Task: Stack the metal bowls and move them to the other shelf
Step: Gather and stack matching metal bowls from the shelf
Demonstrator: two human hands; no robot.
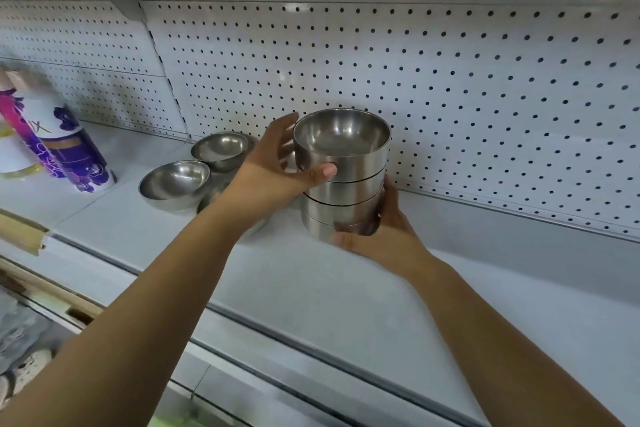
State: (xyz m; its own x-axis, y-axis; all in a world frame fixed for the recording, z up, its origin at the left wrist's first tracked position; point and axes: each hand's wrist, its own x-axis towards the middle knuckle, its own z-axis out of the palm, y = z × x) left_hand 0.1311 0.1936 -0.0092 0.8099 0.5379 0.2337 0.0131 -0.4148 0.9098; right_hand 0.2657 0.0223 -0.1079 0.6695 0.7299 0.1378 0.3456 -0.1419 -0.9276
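Head view: a stack of metal bowls (346,184), four nested and open side up, stands upright above the white shelf (311,288), with the perforated back panel (450,80) directly behind it. The left hand (273,170) clamps the top bowl from the stack's left side, thumb across the front wall and fingers behind the rim. The right hand (381,236) grips the bottom bowl from the stack's right side, thumb curled along its lower edge. It cannot be determined whether the stack's base touches the shelf. Left of the stack, a near loose bowl (175,184) and a far loose bowl (221,149) sit on the shelf. A third bowl (212,199) is largely hidden behind the left forearm. Well left of the stack stands a blurred purple-and-white bottle (69,146).
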